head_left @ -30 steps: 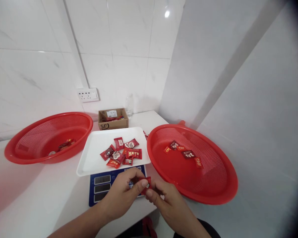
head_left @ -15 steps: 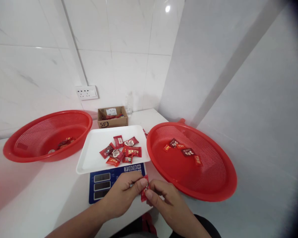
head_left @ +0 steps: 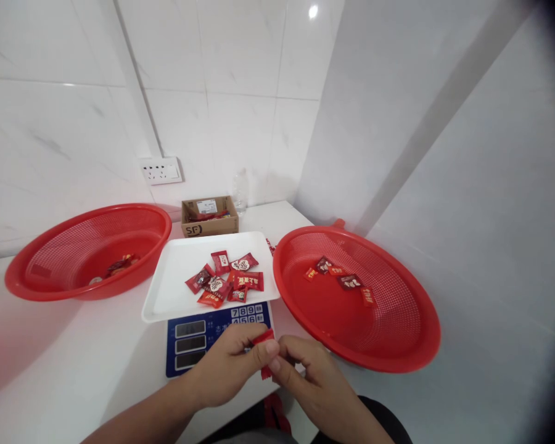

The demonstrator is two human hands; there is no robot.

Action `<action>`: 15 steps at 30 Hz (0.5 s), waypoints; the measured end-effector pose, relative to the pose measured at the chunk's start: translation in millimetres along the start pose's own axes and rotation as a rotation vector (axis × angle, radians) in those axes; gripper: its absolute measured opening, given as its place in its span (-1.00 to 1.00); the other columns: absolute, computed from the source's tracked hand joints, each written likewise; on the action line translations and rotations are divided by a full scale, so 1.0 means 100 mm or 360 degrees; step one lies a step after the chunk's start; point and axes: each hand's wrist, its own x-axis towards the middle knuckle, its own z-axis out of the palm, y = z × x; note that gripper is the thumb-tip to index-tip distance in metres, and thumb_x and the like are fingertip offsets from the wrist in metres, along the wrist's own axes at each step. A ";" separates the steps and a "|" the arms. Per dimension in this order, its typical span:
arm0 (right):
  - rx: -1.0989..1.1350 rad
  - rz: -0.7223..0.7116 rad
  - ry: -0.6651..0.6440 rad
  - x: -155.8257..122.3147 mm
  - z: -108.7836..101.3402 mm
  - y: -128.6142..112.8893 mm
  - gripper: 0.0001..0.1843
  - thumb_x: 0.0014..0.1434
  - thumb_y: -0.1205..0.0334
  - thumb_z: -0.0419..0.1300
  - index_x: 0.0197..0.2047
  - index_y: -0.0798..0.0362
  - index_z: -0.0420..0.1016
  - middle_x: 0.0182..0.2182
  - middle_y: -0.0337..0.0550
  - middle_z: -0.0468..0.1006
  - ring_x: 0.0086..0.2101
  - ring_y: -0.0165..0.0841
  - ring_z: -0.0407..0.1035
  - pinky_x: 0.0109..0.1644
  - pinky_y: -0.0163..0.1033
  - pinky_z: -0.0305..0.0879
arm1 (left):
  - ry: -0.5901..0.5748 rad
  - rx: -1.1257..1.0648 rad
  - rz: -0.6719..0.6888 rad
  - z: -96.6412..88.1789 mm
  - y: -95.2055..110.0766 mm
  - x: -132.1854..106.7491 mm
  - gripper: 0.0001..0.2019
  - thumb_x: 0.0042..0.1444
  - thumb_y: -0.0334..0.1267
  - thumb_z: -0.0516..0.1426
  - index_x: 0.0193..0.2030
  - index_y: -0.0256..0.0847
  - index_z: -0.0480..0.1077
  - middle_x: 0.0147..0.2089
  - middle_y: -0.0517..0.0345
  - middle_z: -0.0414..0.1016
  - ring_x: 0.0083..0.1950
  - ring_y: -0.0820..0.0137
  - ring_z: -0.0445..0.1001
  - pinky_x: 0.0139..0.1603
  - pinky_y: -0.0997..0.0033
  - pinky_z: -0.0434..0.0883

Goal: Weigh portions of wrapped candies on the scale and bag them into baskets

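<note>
Between my two hands is a small red candy packet [head_left: 264, 337], pinched at the front edge of the scale. Thumb and fingers of my left hand [head_left: 234, 364] are closed on its left side. My right hand [head_left: 312, 373] grips it from the right, thumb tip close to the left thumb. Much of the packet is hidden behind the fingers. Just beyond, a blue digital scale [head_left: 213, 327] carries a white tray [head_left: 176, 277]. Several red and dark red candy packets [head_left: 219, 287] lie in a loose pile on that tray.
A red mesh basket [head_left: 398, 345] at the right holds several packets; another red basket [head_left: 41, 290] at the left holds more. Behind the tray stand a cardboard box [head_left: 213, 227] with packets inside and a clear bottle [head_left: 241, 191]. A wall socket [head_left: 161, 171] is above.
The packet has tilted in my fingers, its upper end now leaning left. My thumbs have come closer together over it. The packets on the tray lie as before.
</note>
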 end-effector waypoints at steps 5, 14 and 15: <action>0.0050 -0.0039 0.0097 0.01 -0.01 0.02 -0.73 0.19 0.02 0.10 -0.37 0.04 0.40 -0.48 -0.25 0.41 -0.44 -0.41 0.26 -0.37 -0.33 0.17 | 0.0177 -0.0092 -0.0053 -0.01 0.02 0.01 -0.59 0.19 0.04 0.03 -0.52 -0.24 0.19 -0.52 0.28 0.15 -0.46 0.51 0.11 -0.43 0.51 0.13; -0.0107 -0.0128 0.0246 -0.01 -0.01 0.01 -0.79 0.23 0.13 0.06 -0.36 0.04 0.38 -0.47 -0.25 0.43 -0.43 -0.43 0.29 -0.34 -0.34 0.21 | 0.0232 0.0036 0.0025 0.02 0.05 -0.01 -0.60 0.17 0.06 0.04 -0.45 -0.26 0.26 -0.46 0.23 0.25 -0.41 0.47 0.18 -0.38 0.48 0.17; -0.0104 -0.0123 0.0257 -0.01 -0.01 0.00 -0.80 0.22 0.14 0.07 -0.38 0.04 0.38 -0.48 -0.25 0.42 -0.44 -0.43 0.28 -0.35 -0.34 0.20 | 0.0245 0.0045 0.0026 0.01 0.05 -0.01 -0.60 0.17 0.08 0.03 -0.44 -0.26 0.26 -0.47 0.23 0.24 -0.41 0.48 0.17 -0.39 0.49 0.16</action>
